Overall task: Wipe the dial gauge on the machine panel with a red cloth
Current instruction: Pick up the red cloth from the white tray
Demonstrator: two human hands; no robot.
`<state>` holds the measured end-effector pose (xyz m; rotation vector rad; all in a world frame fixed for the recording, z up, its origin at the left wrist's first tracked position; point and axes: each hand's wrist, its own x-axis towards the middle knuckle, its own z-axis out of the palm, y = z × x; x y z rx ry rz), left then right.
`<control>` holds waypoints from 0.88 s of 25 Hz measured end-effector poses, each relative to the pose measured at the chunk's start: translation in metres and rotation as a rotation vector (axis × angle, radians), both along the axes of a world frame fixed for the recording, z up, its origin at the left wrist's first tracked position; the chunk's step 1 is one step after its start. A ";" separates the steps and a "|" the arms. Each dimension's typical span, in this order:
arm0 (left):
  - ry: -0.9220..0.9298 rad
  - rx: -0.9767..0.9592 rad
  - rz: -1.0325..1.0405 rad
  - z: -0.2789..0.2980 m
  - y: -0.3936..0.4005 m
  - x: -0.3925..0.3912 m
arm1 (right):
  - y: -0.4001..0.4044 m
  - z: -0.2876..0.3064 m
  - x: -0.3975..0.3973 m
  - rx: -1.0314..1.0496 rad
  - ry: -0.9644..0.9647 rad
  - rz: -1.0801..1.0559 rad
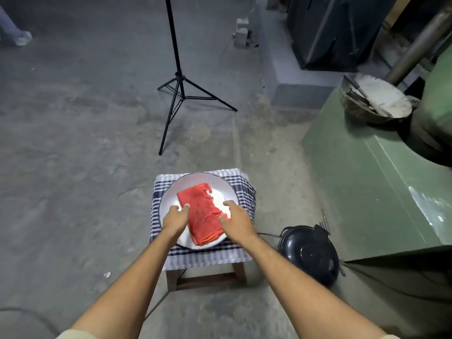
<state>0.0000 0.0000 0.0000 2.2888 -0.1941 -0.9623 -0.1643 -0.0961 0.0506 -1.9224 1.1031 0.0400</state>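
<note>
A folded red cloth lies flat in a white plate on a small stool draped with a checked cloth. My left hand rests at the red cloth's left edge, fingertips touching it. My right hand is at the right edge, thumb on the fringe. Neither hand has closed around it. The green machine stands to the right. No dial gauge shows in this view.
A black tripod stand stands on the concrete floor behind the stool. A round black device with a cable sits on the floor beside the stool's right side. A dirty bowl with tools rests on the machine. A person's foot is far left.
</note>
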 end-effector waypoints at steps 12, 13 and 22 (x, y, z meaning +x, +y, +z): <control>0.097 -0.194 0.139 -0.012 -0.036 0.000 | -0.041 -0.007 0.007 0.345 -0.127 -0.417; 0.103 -0.246 0.113 -0.006 -0.038 -0.003 | -0.043 -0.006 0.007 0.362 -0.140 -0.433; 0.326 -0.616 -0.160 0.129 -0.106 -0.072 | -0.067 0.055 -0.020 0.416 -0.380 -0.633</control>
